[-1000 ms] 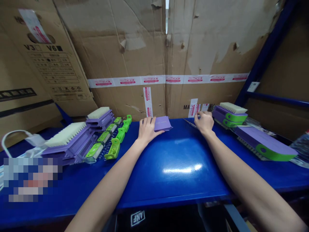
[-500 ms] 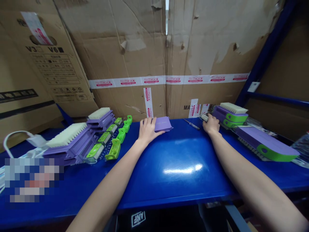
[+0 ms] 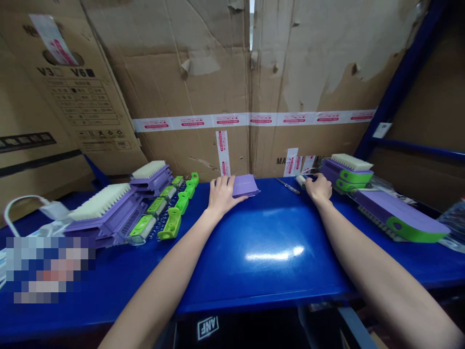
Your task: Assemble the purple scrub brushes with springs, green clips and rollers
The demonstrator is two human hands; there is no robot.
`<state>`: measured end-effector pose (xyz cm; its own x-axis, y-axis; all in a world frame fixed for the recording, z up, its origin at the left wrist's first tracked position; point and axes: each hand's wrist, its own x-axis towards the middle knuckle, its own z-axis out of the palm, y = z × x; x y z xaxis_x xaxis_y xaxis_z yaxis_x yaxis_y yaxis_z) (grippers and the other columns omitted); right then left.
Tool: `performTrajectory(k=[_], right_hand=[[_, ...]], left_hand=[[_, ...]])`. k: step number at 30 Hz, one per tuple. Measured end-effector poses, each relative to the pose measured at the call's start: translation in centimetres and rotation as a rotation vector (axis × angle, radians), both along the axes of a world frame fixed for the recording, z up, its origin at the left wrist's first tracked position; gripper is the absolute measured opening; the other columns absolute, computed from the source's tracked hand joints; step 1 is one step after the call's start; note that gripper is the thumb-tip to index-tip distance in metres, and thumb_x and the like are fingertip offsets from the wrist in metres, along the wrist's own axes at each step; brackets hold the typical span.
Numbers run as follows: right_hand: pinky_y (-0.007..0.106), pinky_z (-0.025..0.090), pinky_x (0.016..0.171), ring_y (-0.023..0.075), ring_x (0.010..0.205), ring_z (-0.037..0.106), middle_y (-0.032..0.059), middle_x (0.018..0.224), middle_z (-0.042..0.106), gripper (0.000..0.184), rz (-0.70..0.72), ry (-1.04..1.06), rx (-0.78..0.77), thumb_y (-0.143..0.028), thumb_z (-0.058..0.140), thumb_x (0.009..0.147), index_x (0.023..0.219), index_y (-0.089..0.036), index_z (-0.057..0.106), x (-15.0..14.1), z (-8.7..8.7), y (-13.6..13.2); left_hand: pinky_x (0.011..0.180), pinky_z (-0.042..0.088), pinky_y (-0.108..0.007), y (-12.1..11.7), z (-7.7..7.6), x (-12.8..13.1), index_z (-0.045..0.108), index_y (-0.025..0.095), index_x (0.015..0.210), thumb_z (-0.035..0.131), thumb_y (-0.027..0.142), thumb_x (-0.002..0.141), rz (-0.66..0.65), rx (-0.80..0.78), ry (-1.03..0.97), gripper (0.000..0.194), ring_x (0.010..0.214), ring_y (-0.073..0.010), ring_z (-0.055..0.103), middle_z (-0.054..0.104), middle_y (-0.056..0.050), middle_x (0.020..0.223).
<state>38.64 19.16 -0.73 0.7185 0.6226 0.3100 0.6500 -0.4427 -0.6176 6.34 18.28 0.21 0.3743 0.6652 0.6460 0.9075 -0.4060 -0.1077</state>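
My left hand [image 3: 222,195] lies over the left end of a flat purple plastic shell [image 3: 245,185], gripping it between thumb and fingers on the blue tabletop [image 3: 265,281]. Over to the right, my right hand [image 3: 319,188] is low on the table with its fingers slightly bent and apart. Just left of its fingertips is a small white block [image 3: 301,182] with a thin white cable; whether they still touch, I cannot tell. A thin screwdriver [image 3: 289,187] lies between the two hands, nearer the right one.
Purple shells with white bristle blocks [image 3: 100,202] stand stacked at left, beside rows of green-topped clear pieces [image 3: 157,207] and green end caps [image 3: 170,224]. At right lie purple-and-green brush units [image 3: 407,213]. Cardboard [image 3: 189,92] walls the back; a blue post [image 3: 399,82] rises at right.
The white block has come down to the left, out of my right hand's grasp, and its fingers have loosened. My left hand and the purple shell have stayed in place.
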Motion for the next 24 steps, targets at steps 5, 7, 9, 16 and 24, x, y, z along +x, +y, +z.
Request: performTrajectory(k=[5,7,9,16,24], right_hand=[[0.037,0.046,0.079,0.0271,0.091,0.062,0.0155,0.096,0.068,0.034,-0.04,0.028,0.123,-0.031,0.047,0.084,0.106,-0.019,0.069,0.5,-0.53,0.29],[0.035,0.045,0.079,0.0264,0.09,0.061,0.0146,0.096,0.069,0.034,-0.014,0.03,0.194,-0.032,0.046,0.084,0.104,-0.019,0.07,0.67,-0.73,0.43],[0.035,0.044,0.081,0.0265,0.091,0.061,0.0147,0.096,0.069,0.034,0.027,0.019,0.237,-0.032,0.046,0.084,0.104,-0.019,0.071,0.75,-0.87,0.57],[0.034,0.043,0.082,0.0266,0.092,0.061,0.0144,0.1,0.07,0.037,0.065,0.004,0.258,-0.026,0.04,0.085,0.104,-0.016,0.07,0.63,-0.71,0.6],[0.034,0.042,0.082,0.0267,0.093,0.06,0.0151,0.104,0.068,0.04,0.117,-0.097,0.192,-0.035,0.039,0.088,0.107,-0.014,0.068,0.74,-0.81,0.91]], left_hand=[[0.089,0.034,-0.043,-0.02,0.02,0.03,0.05,0.012,0.127,0.057,0.069,0.073,0.005,-0.006,0.001,0.079,0.107,-0.0333,0.05,0.058,-0.018,0.118],[0.089,0.034,-0.043,-0.02,0.02,0.03,0.05,0.012,0.128,0.057,0.069,0.073,0.008,-0.006,0.002,0.079,0.108,-0.0335,0.05,0.058,-0.018,0.118],[0.089,0.034,-0.042,-0.02,0.02,0.02,0.05,0.012,0.128,0.056,0.069,0.073,0.009,-0.007,0.005,0.079,0.107,-0.0336,0.05,0.058,-0.018,0.118],[0.088,0.034,-0.043,-0.1,0.09,0.05,0.05,0.013,0.128,0.056,0.068,0.074,0.008,-0.015,0.006,0.078,0.107,-0.0336,0.05,0.058,-0.018,0.118],[0.089,0.034,-0.044,-0.21,0.19,0.09,0.049,0.014,0.129,0.056,0.069,0.073,0.011,-0.038,-0.001,0.078,0.108,-0.0342,0.049,0.057,-0.018,0.119]])
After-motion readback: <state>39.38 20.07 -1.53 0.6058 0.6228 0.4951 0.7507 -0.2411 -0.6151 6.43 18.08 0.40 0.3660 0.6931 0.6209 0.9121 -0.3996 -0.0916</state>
